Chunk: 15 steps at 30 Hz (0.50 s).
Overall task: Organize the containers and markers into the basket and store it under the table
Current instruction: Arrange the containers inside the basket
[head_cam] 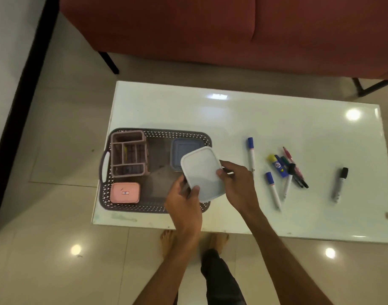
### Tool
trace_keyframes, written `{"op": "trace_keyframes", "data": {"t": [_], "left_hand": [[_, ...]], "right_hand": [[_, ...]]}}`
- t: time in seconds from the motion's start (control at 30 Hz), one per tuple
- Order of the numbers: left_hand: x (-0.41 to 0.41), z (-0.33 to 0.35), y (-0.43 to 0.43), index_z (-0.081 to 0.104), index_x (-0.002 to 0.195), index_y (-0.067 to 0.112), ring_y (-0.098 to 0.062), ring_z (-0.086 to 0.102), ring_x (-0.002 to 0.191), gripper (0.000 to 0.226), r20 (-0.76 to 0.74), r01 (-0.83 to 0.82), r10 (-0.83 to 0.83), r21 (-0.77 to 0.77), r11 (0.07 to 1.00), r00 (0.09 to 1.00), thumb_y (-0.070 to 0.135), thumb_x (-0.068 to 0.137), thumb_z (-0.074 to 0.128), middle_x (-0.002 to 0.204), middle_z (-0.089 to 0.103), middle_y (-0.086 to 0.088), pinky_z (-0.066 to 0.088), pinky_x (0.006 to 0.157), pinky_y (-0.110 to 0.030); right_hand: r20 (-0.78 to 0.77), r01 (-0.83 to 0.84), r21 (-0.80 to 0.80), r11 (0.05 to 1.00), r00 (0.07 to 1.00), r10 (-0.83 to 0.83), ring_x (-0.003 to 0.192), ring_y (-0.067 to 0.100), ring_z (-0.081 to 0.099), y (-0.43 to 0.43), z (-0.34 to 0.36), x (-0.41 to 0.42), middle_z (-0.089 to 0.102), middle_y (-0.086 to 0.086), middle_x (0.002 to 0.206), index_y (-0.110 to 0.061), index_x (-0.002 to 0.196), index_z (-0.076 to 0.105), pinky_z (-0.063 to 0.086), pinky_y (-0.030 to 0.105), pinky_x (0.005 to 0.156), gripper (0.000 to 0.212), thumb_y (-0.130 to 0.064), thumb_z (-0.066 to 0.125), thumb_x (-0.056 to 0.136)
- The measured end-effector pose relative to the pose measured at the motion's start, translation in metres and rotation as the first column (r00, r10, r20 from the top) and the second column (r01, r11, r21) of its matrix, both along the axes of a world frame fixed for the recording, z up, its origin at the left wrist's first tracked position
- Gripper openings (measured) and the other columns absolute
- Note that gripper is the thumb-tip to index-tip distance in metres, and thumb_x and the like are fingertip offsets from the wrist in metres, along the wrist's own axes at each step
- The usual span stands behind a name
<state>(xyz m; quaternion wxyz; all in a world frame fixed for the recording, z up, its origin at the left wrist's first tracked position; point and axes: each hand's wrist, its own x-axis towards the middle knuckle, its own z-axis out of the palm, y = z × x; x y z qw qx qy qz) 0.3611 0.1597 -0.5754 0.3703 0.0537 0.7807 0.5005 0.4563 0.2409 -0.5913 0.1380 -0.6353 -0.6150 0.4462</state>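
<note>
A grey woven basket (122, 206) sits at the left end of the white table (287, 119). Inside it stand a pink divided organizer (128, 153), a small pink lidded box (125, 192) and a grey-blue lidded container (184, 148). Above the basket's right part I hold a white lidded container (202, 172) tilted, with my left hand (184, 201) on its near-left edge and my right hand (237, 181) on its right edge. To the right, several markers lie on the table: a blue-capped one (251, 154), a mixed cluster (285, 170) and a black one (340, 183).
A red sofa (210, 29) with black legs stands beyond the table. Glossy tiled floor (56, 249) surrounds it, and my bare feet (166, 238) are at the table's near edge. A dark strip runs along the wall at the left.
</note>
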Motion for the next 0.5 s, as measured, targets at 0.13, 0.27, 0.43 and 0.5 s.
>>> {"op": "trace_keyframes", "data": {"t": [0.13,0.27,0.43,0.5], "left_hand": [[-0.024,-0.026,-0.031,0.066,0.106,0.008,-0.016,0.071,0.09,0.034,0.089,-0.089,0.106,-0.173,0.981,0.99,-0.004,0.077,0.078,0.106,0.072,-0.005,0.063,0.079,-0.039],[-0.042,-0.045,-0.045,0.062,0.095,0.009,-0.032,0.072,0.086,0.03,0.202,-0.032,0.103,-0.325,0.945,0.974,-0.007,0.073,0.075,0.092,0.071,-0.011,0.063,0.076,-0.048],[-0.073,-0.05,-0.043,0.067,0.095,0.002,-0.032,0.074,0.069,0.021,0.377,0.191,-0.049,-0.35,0.917,0.925,0.006,0.079,0.079,0.081,0.074,-0.017,0.064,0.074,-0.043],[-0.089,-0.056,-0.046,0.069,0.094,-0.001,-0.029,0.074,0.062,0.023,0.316,0.299,-0.175,-0.403,0.865,0.932,0.018,0.085,0.076,0.075,0.075,-0.017,0.064,0.072,-0.041]], "right_hand": [[0.111,-0.246,-0.027,0.969,0.963,0.247,0.097,0.026,0.066,-0.01,-0.01,-0.032,0.075,0.006,0.111,-0.015,0.113,0.074,0.05,0.03,0.08,0.025,-0.012,0.058,0.095],[0.21,-0.397,-0.091,0.913,0.889,0.407,0.1,0.03,0.066,-0.017,-0.034,-0.056,0.074,0.007,0.111,-0.023,0.113,0.075,0.053,0.037,0.082,0.027,-0.016,0.056,0.095],[0.313,-0.466,-0.11,0.878,0.822,0.476,0.1,0.031,0.065,-0.016,-0.052,-0.069,0.073,0.008,0.107,-0.022,0.111,0.074,0.053,0.038,0.082,0.028,-0.016,0.051,0.096],[0.344,-0.476,-0.108,0.873,0.806,0.482,0.103,0.032,0.065,-0.013,-0.053,-0.07,0.073,0.009,0.11,-0.023,0.115,0.073,0.052,0.038,0.083,0.031,-0.014,0.051,0.096]]}}
